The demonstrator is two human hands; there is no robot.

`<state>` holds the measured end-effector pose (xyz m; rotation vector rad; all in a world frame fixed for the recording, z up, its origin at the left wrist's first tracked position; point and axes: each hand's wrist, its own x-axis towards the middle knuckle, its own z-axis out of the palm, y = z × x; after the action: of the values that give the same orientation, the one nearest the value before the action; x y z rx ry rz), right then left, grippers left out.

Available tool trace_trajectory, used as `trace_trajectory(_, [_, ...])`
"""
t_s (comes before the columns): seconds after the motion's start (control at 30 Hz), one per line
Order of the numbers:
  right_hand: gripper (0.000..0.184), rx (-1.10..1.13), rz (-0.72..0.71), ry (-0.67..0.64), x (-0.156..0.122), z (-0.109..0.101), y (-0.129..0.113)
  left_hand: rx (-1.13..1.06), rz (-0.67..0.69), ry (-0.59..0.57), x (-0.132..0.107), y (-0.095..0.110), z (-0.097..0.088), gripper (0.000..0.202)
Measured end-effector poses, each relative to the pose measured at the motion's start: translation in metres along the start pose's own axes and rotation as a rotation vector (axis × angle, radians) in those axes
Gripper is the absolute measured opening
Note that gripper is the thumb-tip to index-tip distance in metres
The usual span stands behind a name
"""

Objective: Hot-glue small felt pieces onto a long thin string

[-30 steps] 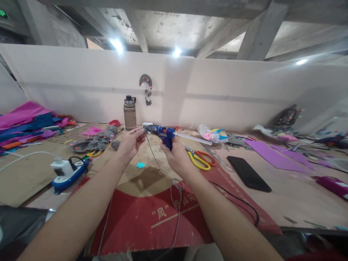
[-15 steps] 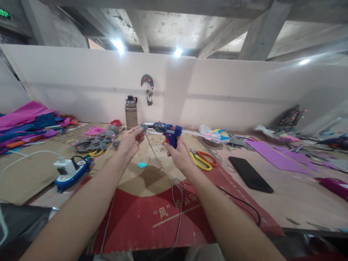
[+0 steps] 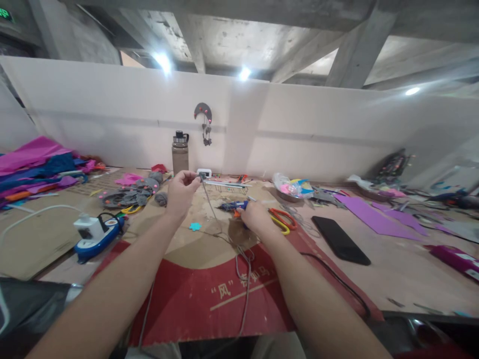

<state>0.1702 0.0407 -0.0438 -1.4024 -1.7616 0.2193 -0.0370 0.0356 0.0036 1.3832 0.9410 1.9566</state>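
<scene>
My left hand [image 3: 184,191] pinches a small grey piece [image 3: 202,175] between thumb and fingers, raised above the board. From that piece a grey cord [image 3: 211,208] runs down to a loose tangle on the red part of the cardboard. My right hand [image 3: 256,218] is closed round a blue glue gun [image 3: 232,205], low over the cardboard, its nozzle pointing left. Between my hands lies a small turquoise paper cutout [image 3: 195,227]. Beside my right hand are the yellow-handled scissors [image 3: 281,227] and the orange-handled scissors [image 3: 287,218].
A bottle [image 3: 180,153] stands by the white partition. Grey felt pieces with pink dots [image 3: 130,194] and a power strip [image 3: 100,239] lie left. On the right are a black phone [image 3: 340,240], purple sheets [image 3: 374,214] and a bowl [image 3: 294,193]. A dark cable [image 3: 339,276] trails past my right forearm.
My right hand has lowered the glue gun toward the cardboard, away from the grey piece. My left hand still holds that piece at about the same height, turned slightly.
</scene>
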Motion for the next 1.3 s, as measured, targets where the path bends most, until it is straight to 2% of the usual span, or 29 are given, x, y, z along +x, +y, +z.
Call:
trace_trajectory(0.03, [0.030, -0.026, 0.002, 0.087, -0.001, -0.002, -0.004, 0.043, 0.034, 0.000, -0.002, 0.001, 0.000, 0.011])
trace_trajectory(0.1, [0.019, 0.072, 0.001, 0.168, -0.003, -0.003, -0.019, 0.125, 0.088, 0.003, -0.006, 0.005, 0.002, 0.009])
trace_trajectory(0.17, [0.017, 0.322, -0.058, 0.121, -0.006, 0.000, -0.039, 0.181, 0.115, 0.003, -0.010, 0.010, 0.004, 0.010])
trace_trajectory(0.27, [0.036, 0.702, -0.070, -0.020, -0.009, 0.006, -0.067, 0.217, 0.133, -0.036, -0.018, 0.015, 0.009, 0.009])
trace_trajectory(0.33, [0.038, 0.795, -0.037, -0.070, -0.009, 0.008, -0.078, 0.210, 0.115, -0.060, -0.022, 0.018, 0.012, 0.009])
trace_trajectory(0.5, [0.020, 0.605, -0.134, 0.018, -0.008, 0.003, -0.077, 0.126, -0.010, -0.113, -0.026, 0.016, 0.019, 0.009])
trace_trajectory(0.6, [0.008, 0.473, -0.188, 0.050, -0.009, -0.002, -0.074, 0.126, -0.034, -0.131, -0.025, 0.011, 0.019, 0.009])
trace_trajectory(0.77, [0.009, 0.371, -0.231, 0.095, -0.010, -0.003, -0.071, 0.125, -0.036, -0.160, -0.025, 0.006, 0.019, 0.009])
trace_trajectory(0.93, [0.008, 0.332, -0.264, 0.134, -0.010, -0.004, -0.070, 0.076, -0.093, -0.137, -0.027, 0.007, 0.022, 0.011])
trace_trajectory(1.3, [0.019, 0.256, -0.183, 0.132, -0.009, -0.005, -0.071, 0.032, -0.093, -0.184, -0.031, 0.008, 0.025, 0.016])
